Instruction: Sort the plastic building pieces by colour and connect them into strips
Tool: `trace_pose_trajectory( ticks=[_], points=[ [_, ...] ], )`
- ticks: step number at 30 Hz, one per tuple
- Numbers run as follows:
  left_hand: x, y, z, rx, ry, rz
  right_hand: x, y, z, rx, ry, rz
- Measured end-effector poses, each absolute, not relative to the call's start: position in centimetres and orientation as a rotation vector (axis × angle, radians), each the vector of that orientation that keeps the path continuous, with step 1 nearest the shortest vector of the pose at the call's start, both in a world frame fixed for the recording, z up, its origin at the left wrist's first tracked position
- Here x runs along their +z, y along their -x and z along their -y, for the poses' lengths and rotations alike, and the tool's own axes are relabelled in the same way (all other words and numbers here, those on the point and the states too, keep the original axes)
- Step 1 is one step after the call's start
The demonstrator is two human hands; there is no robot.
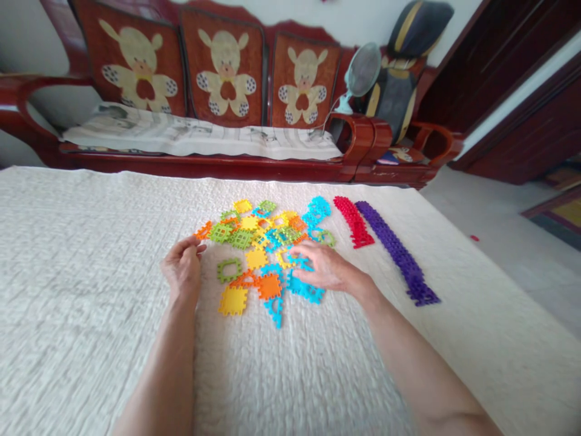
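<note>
A loose pile of flat interlocking plastic tiles with notched edges lies on the white quilted cover. Among them are a yellow square tile (233,301), an orange square tile (270,286), a green frame tile (229,270) and a blue triangular tile (275,312). My left hand (182,264) is at the pile's left side, fingers curled together close to an orange tile (203,230); whatever they may hold is hidden. Over the pile's right side, my right hand (323,266) has thumb and fingers apart above blue tiles (306,289). Whether its fingertips touch them I cannot tell.
Right of the pile lie a red row of tiles (353,221) and a longer purple row (397,251), with stacked blue tiles (318,210) beside them. Beyond the covered surface (91,272) stand a wooden sofa (218,168) with bear-patterned cushions and a small fan (363,69).
</note>
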State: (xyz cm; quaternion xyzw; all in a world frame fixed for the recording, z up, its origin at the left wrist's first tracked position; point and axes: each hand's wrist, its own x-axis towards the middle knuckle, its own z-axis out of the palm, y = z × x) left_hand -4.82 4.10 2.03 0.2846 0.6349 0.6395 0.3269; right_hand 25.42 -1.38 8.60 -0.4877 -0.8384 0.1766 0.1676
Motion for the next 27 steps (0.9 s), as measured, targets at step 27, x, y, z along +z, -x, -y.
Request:
trace_pose_trajectory(
  ticks=[27],
  points=[
    [0.7,5.3,-4.5,1.602,-0.78,-1.73,8.0,-31.1,-8.5,0.345,1.757,1.956]
  ],
)
